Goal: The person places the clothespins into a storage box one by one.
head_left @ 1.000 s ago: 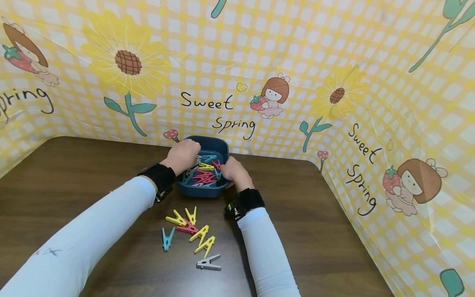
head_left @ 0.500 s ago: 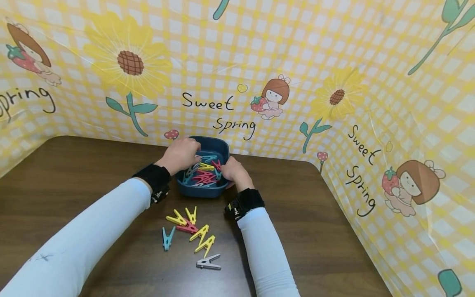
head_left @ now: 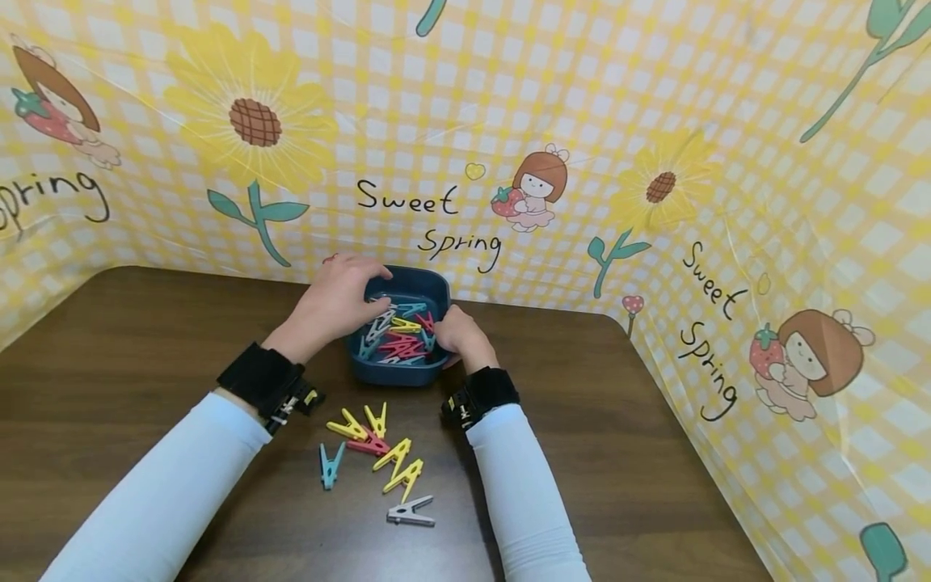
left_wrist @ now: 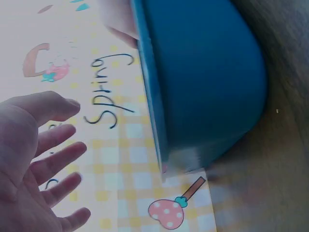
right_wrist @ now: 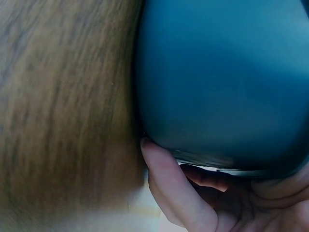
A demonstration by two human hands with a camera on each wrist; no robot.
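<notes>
A dark blue plastic box [head_left: 398, 374] stands near the table's far edge, with several clothespins [head_left: 402, 346] in red, blue, yellow and grey lying in it. My right hand [head_left: 461, 333] grips the box's right side, thumb at the rim; in the right wrist view its fingers [right_wrist: 171, 181] lie against the outer wall. Beside the box's left rim hovers my left hand [head_left: 330, 303], fingers spread and holding nothing. The left wrist view shows that hand [left_wrist: 46, 159] apart from the box wall [left_wrist: 207, 82].
Several loose clothespins lie on the table in front of the box: yellow ones [head_left: 393, 455], a red one [head_left: 369, 443], a blue one [head_left: 330, 466] and a grey one [head_left: 411, 512]. A yellow checked cloth [head_left: 465, 105] rises behind the wooden table [head_left: 618, 453].
My left hand has come up and left from inside the box, and its fingers have opened out. The right hand and the box have stayed in place.
</notes>
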